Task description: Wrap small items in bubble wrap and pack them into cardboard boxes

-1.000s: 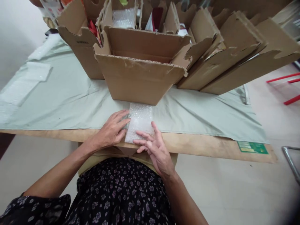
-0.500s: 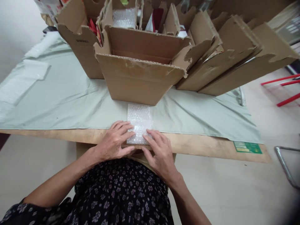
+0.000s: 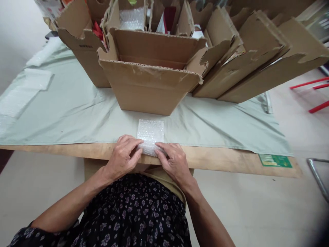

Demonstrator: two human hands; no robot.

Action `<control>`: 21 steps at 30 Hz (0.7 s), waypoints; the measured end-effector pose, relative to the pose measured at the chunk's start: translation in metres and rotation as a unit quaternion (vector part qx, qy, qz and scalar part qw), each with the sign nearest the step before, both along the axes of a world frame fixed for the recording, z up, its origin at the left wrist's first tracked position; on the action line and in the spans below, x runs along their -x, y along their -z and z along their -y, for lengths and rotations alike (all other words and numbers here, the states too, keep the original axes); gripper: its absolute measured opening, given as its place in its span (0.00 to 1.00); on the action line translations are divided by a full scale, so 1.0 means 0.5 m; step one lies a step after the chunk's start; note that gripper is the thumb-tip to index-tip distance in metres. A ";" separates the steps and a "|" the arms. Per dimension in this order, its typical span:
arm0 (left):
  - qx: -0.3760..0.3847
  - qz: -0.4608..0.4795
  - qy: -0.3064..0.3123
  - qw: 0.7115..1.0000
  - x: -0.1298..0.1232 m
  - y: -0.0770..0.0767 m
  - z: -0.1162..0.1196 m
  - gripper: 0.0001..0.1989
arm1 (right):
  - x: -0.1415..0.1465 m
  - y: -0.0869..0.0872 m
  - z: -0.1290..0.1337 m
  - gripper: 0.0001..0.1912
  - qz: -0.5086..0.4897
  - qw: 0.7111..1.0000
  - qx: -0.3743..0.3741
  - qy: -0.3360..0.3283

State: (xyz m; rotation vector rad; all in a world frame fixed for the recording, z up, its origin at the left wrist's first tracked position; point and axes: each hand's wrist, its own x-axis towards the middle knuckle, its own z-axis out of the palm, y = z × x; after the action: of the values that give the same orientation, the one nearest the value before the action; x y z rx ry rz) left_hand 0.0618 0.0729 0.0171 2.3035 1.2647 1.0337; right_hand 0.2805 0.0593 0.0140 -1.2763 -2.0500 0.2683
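A small rectangle of bubble wrap [image 3: 150,133] lies at the table's front edge, partly on the pale green cloth [image 3: 84,120] and partly on the bare wooden rim. My left hand [image 3: 124,154] pinches its near left corner between thumb and fingers. At the near right corner, my right hand [image 3: 173,158] grips the wrap the same way, thumb and index finger close together. The near edge of the wrap looks folded or raised between the hands. Whether anything lies inside the wrap cannot be made out.
Right behind the wrap stands an open cardboard box [image 3: 147,91]. More cardboard boxes [image 3: 246,68] stand behind and to the right, some holding packets. Flat bubble wrap pieces [image 3: 38,79] lie at the left. A green label [image 3: 275,161] is on the right front edge.
Both hands have gone from spread fingers to pinching the near corners of the wrap. The wrap now looks shorter, its far edge nearer to me.
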 end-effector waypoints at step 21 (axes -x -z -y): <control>-0.031 -0.017 0.014 0.999 0.005 -0.004 -0.004 0.07 | -0.010 -0.010 0.006 0.07 -0.017 1.000 0.023 -0.007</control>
State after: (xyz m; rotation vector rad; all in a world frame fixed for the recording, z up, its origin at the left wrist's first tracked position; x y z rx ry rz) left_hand 0.0595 0.0749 0.0192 2.3872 1.2247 1.0434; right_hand 0.2855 0.0564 0.0189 -1.2761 -2.0352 0.3424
